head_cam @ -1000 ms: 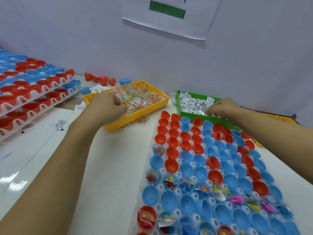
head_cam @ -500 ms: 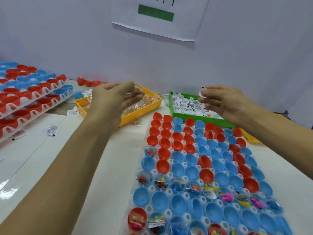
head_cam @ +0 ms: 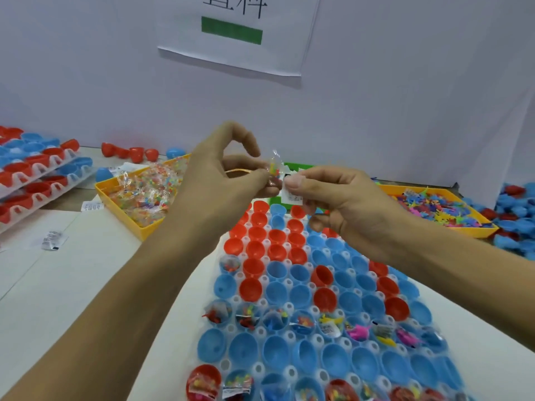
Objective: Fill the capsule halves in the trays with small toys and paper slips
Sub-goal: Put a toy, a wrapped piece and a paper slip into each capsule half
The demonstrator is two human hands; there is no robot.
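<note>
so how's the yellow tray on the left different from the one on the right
The left yellow tray holds clear packets of tiny coloured beads; the right yellow tray holds loose, spiky plastic toys in pink, green and blue. The left one shows more bare wall. Both are shallow, yellow and sit beyond the capsule tray.

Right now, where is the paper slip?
In the head view, the paper slip is pinched in the right hand, above the far end of the capsule tray, beside the toy packet in the left hand.

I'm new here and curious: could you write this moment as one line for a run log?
left hand: pinches toy packet | right hand: pinches paper slip | both above capsule tray | nothing dropped in yet
</note>
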